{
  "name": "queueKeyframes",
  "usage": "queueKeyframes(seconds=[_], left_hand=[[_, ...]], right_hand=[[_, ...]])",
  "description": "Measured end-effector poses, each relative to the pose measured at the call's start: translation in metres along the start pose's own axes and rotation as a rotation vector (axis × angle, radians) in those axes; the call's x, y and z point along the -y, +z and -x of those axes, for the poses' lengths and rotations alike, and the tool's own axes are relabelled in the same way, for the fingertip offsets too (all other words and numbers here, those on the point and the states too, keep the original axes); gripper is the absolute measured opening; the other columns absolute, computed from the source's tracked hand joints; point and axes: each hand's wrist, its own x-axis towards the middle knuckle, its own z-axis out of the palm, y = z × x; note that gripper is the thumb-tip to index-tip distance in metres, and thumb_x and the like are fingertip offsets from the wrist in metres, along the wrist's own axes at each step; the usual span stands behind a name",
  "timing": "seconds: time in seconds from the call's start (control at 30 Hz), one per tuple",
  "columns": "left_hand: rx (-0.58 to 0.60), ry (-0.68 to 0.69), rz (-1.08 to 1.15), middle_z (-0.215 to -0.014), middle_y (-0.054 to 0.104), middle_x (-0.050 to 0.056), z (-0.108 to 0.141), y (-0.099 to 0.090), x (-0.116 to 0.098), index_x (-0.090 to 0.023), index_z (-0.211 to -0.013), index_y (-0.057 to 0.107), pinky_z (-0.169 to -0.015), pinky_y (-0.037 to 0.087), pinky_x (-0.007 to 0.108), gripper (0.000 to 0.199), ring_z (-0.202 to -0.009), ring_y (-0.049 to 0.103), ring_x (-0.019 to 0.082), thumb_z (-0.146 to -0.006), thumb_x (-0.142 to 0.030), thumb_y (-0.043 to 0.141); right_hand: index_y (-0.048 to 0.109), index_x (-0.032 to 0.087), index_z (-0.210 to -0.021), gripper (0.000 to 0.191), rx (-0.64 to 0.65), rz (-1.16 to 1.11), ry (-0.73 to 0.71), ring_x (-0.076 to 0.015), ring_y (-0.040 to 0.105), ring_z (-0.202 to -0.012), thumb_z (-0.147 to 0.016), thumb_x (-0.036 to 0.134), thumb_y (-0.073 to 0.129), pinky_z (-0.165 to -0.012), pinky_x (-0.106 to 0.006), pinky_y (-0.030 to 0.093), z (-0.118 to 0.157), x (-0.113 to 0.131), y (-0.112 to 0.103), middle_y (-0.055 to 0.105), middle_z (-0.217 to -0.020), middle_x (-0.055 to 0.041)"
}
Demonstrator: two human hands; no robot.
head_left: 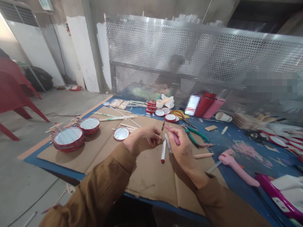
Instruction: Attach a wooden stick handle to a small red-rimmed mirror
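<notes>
Pink plastic stick (174, 136) up in the right hand (181, 148) here, right over the middle of the cardboard sheet (151, 186)! Thumb and fingers are closed around it, and it sits at a slant across them. It looks light and stiff, smooth enough to slip, so I'd say the mid-shaft is the place to pinch it, not the thin end. The left hand (143, 137) is right alongside, fingers curled together, and a small brownish stick (163, 125) pokes up by those fingertips, though from here I can't tell whether it's gripped. Just below the hands, a red-tipped white marker (163, 152) and a second white marker (168, 143) lie on the cardboard. Over toward the right edge, green-handled pliers (194, 135) and a pale pink handle (203, 155). Along the left edge, a stack of red-rimmed round mirrors (68, 138), with a single mirror (121, 133) close by the left hand.
</notes>
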Motion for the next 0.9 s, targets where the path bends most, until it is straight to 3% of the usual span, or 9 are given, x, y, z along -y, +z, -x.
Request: queueKeyframes(seconds=[0.23, 0.9], left_hand=[[0.024, 0.033, 0.002, -0.061, 0.063, -0.001, 0.0022, -0.0007, 0.0007, -0.013, -0.073, 0.063, -0.057, 0.053, 0.025, 0.017, -0.055, 0.062, 0.012, -0.074, -0.03, 0.068], [0.005, 0.021, -0.015, -0.06, 0.062, -0.001, 0.0054, 0.0015, -0.003, -0.013, -0.075, 0.063, -0.059, 0.052, 0.024, 0.014, -0.057, 0.061, 0.011, -0.076, -0.027, 0.067]], right_hand=[[0.061, 0.023, -0.096, 0.012, 0.036, -0.024, -0.103, -0.0241, 0.065, -0.089, -0.09, 0.029, 0.054, -0.082, -0.04, 0.05, 0.0014, 0.003, -0.0018, 0.07, -0.094, -0.0076], [0.06, 0.024, -0.102, 0.014, 0.045, -0.077, -0.08, -0.0221, 0.066, -0.09, -0.09, 0.03, 0.054, -0.08, -0.038, 0.052, -0.0032, -0.0016, 0.0081, 0.07, -0.098, -0.0065]])
